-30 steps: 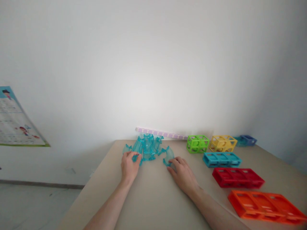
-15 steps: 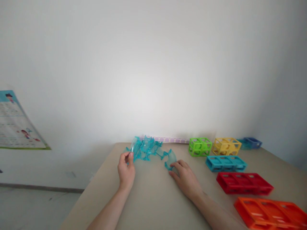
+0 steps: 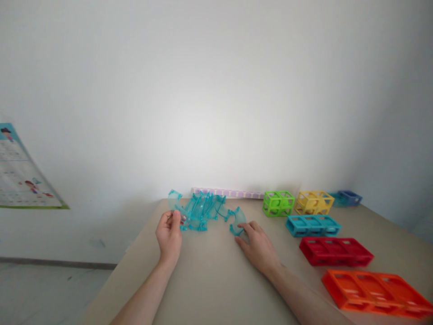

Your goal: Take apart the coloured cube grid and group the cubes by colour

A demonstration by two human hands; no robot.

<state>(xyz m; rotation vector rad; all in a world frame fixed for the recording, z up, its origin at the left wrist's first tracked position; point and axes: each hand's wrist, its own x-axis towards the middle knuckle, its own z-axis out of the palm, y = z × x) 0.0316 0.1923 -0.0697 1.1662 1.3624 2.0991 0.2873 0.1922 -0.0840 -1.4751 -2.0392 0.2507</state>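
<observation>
Holds a translucent teal curved piece [image 3: 174,199] in the left hand [image 3: 169,235], pinched between thumb and fingers and tipped up just left of a pile of similar teal pieces [image 3: 202,211]. Rests the right hand [image 3: 257,246] low on the bench [image 3: 206,284], fingers on a second curved piece [image 3: 239,220] at the right end of that pile; cannot tell whether gripping it or only touching. Has both hands well apart, with the pile beyond and between. Has, to the right, a green frame [image 3: 278,203] beside a yellow frame [image 3: 314,202] near the wall [image 3: 216,113], then, coming nearer, a flat blue frame [image 3: 313,225], a red frame [image 3: 335,251] and an orange frame [image 3: 375,291]. Shows farther back, at right, a dark blue block [image 3: 351,198]; along the back, a lilac patterned strip [image 3: 233,193]; at far left, a poster [image 3: 23,176].
</observation>
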